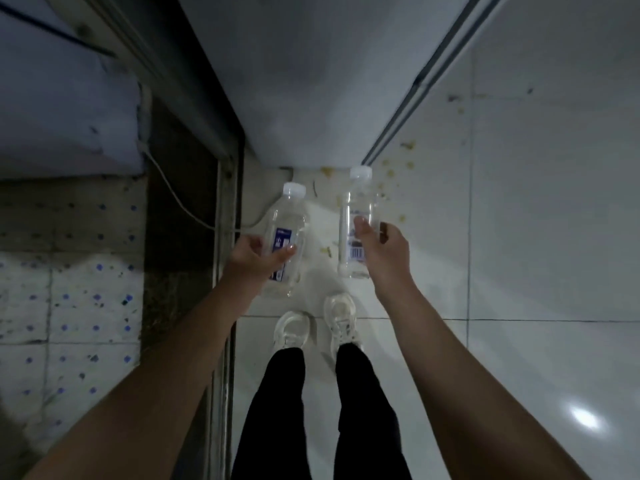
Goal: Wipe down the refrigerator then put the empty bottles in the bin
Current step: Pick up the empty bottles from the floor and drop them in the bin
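Two clear plastic bottles, white screw caps on, both held in the air over the floor, caps pointing far. Left clear plastic bottle with blue label [290, 220]: tilted, cap leaning right; gripped about its lower half by the left hand [251, 258], thumb across the label, fingers wrapped behind. Right clear plastic bottle with barcode label [356, 202]: near upright in the view; gripped at mid-body by the right hand [384, 247], thumb on the front, fingers curled round the far side. Both bottles look empty, the floor showing through their walls. The two are apart, side by side, just near of the pale grey-white refrigerator [311, 81], whose smooth front fills the far centre. Glossy white floor tiles [536, 237] on the right, with yellowish specks near the refrigerator's foot. Pair of white trainers [292, 329] and black trousers [277, 410] below the bottles. At left, a thin white cable [173, 199] crosses a dark strip beside blue-dotted tiles [69, 323].
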